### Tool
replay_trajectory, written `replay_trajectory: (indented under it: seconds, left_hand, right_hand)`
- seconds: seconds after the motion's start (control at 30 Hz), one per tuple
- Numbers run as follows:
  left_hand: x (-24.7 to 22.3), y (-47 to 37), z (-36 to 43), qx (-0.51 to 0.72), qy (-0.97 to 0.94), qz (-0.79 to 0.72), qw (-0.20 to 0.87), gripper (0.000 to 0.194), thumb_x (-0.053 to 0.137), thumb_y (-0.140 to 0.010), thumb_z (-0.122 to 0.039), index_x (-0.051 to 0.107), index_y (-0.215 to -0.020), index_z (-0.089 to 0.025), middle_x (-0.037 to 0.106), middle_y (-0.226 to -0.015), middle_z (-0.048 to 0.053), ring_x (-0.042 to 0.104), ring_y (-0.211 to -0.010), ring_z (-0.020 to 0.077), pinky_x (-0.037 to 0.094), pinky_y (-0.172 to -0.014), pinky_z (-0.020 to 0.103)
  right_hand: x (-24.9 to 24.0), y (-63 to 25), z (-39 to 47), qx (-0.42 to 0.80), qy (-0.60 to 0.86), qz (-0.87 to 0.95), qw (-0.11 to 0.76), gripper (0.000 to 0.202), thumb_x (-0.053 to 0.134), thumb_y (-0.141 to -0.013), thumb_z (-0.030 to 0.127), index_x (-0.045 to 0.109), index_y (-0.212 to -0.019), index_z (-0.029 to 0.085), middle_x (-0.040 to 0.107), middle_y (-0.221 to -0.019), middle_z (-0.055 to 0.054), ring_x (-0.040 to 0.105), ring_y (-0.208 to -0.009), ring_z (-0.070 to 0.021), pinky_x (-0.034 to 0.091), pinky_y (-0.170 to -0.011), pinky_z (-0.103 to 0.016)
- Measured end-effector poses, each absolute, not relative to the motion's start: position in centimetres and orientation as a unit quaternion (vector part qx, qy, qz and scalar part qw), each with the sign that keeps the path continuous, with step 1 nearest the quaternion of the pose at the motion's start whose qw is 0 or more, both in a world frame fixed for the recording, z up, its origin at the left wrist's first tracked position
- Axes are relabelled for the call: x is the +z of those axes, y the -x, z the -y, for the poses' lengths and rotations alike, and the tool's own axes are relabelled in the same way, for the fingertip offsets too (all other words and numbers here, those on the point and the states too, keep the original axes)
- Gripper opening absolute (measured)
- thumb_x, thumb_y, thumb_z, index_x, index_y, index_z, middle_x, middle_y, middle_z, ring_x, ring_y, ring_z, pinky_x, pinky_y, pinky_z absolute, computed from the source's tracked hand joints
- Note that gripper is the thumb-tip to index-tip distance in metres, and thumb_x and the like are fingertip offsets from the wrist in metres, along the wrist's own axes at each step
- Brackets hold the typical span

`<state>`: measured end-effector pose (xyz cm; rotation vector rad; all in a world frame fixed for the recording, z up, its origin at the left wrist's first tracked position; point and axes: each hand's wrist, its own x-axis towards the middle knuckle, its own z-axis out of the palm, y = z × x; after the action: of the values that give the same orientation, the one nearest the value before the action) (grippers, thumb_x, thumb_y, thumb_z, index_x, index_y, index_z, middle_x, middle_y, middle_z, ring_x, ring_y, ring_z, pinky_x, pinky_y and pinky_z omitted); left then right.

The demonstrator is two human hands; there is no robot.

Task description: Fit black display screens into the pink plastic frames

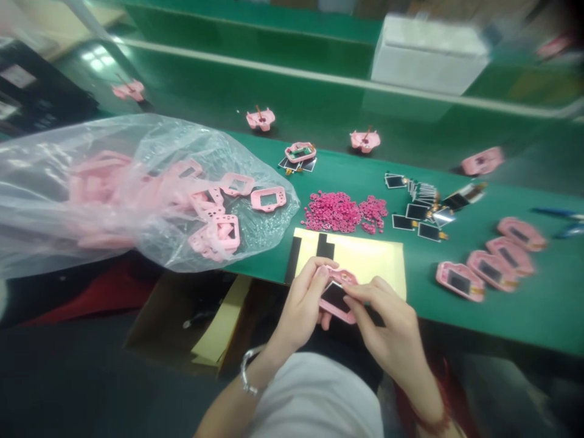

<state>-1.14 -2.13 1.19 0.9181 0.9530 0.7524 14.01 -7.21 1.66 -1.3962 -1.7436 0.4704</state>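
One rounded pink shell (339, 312) frames a dark rectangular screen (335, 295); the left hand (303, 301) pinches its left side, the right hand (387, 316) its right.

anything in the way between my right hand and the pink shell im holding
Nothing visible. The right hand has its fingertips right at the edge of the pink shell, beside the dark screen, while the left hand holds the opposite side. The yellow pad lies on the table beyond, not between.
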Motion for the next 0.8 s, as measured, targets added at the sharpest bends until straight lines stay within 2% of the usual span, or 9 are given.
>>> replay_trajectory:
  seconds: [0.13, 0.23, 0.33, 0.4, 0.5, 0.57, 0.63, 0.7, 0.8]
  left_hand:
    - [1.6, 1.2, 2.1, 0.331, -0.426, -0.436, 0.720, 0.031, 0.048, -0.103, -0.048, 0.058, -0.109, -0.019, 0.067, -0.085, 0.000, 0.045, -0.036, 0.0014, 0.031, -0.035, 0.012]
    - [1.9, 1.2, 2.0, 0.322, -0.433, -0.425, 0.727, 0.031, 0.049, -0.103, -0.048, 0.058, -0.111, -0.019, 0.066, -0.081, -0.001, 0.049, -0.039, 0.0022, 0.035, -0.037, 0.012]
    - [1.8, 1.1, 2.0, 0.311, -0.441, -0.419, 0.730, 0.032, 0.048, -0.103, -0.048, 0.058, -0.110, -0.019, 0.064, -0.073, -0.002, 0.048, -0.038, 0.0026, 0.033, -0.036, 0.011]
    - [1.7, 0.9, 1.9, 0.324, -0.439, -0.426, 0.721, 0.033, 0.048, -0.103, -0.050, 0.058, -0.109, -0.019, 0.065, -0.075, -0.002, 0.047, -0.036, 0.0022, 0.032, -0.034, 0.011]
    - [1.4, 0.5, 1.8, 0.347, -0.439, -0.460, 0.689, 0.033, 0.057, -0.098, -0.051, 0.058, -0.104, -0.018, 0.064, -0.075, -0.002, 0.046, -0.034, 0.0024, 0.033, -0.032, 0.011]
    - [1.3, 0.2, 1.7, 0.360, -0.439, -0.486, 0.665, 0.031, 0.065, -0.094, -0.047, 0.058, -0.099, -0.018, 0.064, -0.071, -0.004, 0.046, -0.033, 0.0034, 0.035, -0.031, 0.012]
    - [1.3, -0.1, 1.6, 0.384, -0.426, -0.501, 0.648, 0.028, 0.069, -0.092, -0.043, 0.056, -0.097, -0.018, 0.065, -0.070, -0.004, 0.048, -0.033, 0.0046, 0.038, -0.031, 0.013]
    - [1.3, -0.3, 1.7, 0.421, -0.407, -0.500, 0.638, 0.027, 0.068, -0.093, -0.041, 0.054, -0.097, -0.019, 0.071, -0.079, -0.001, 0.052, -0.034, 0.0050, 0.040, -0.032, 0.014]
    - [1.4, -0.7, 2.0, 0.462, -0.389, -0.492, 0.627, 0.025, 0.067, -0.094, -0.038, 0.052, -0.096, -0.019, 0.076, -0.106, 0.008, 0.054, -0.036, 0.0039, 0.042, -0.033, 0.015]
  right_hand:
    - [1.8, -14.4, 7.2, 0.167, 0.569, 0.710, 0.381, 0.017, 0.059, -0.097, 0.011, 0.068, -0.109, 0.020, 0.072, -0.086, -0.004, 0.058, -0.075, -0.0164, 0.049, -0.067, -0.033]
    - [2.1, -14.9, 7.4, 0.167, 0.567, 0.715, 0.372, 0.016, 0.060, -0.097, 0.011, 0.066, -0.108, 0.021, 0.071, -0.086, -0.003, 0.057, -0.076, -0.0158, 0.049, -0.068, -0.033]
    - [2.3, -15.1, 7.5, 0.173, 0.560, 0.719, 0.373, 0.016, 0.061, -0.096, 0.009, 0.065, -0.106, 0.021, 0.070, -0.085, -0.002, 0.056, -0.075, -0.0149, 0.048, -0.067, -0.032]
    - [2.2, -15.1, 7.3, 0.160, 0.557, 0.723, 0.376, 0.019, 0.063, -0.095, 0.008, 0.066, -0.108, 0.021, 0.071, -0.090, -0.003, 0.057, -0.081, -0.0162, 0.051, -0.072, -0.033]
    - [1.8, -15.0, 6.8, 0.090, 0.572, 0.723, 0.378, 0.025, 0.070, -0.091, 0.013, 0.071, -0.114, 0.023, 0.069, -0.111, -0.009, 0.057, -0.096, -0.0207, 0.054, -0.080, -0.037]
    - [1.4, -14.9, 6.5, 0.056, 0.588, 0.709, 0.386, 0.027, 0.073, -0.089, 0.018, 0.074, -0.115, 0.027, 0.059, -0.133, -0.012, 0.056, -0.099, -0.0225, 0.054, -0.081, -0.039]
    - [1.1, -14.5, 6.4, 0.090, 0.608, 0.666, 0.424, 0.031, 0.072, -0.090, 0.021, 0.073, -0.119, 0.030, 0.049, -0.147, -0.012, 0.059, -0.095, -0.0204, 0.055, -0.083, -0.041]
    - [0.8, -13.7, 6.5, 0.195, 0.629, 0.577, 0.484, 0.039, 0.068, -0.093, 0.024, 0.065, -0.131, 0.029, 0.054, -0.141, -0.013, 0.061, -0.084, -0.0158, 0.057, -0.080, -0.038]
    - [0.4, -12.0, 6.8, 0.380, 0.623, 0.428, 0.534, 0.041, 0.059, -0.099, 0.033, 0.059, -0.138, 0.024, 0.068, -0.097, -0.006, 0.056, -0.062, -0.0105, 0.053, -0.058, -0.025]
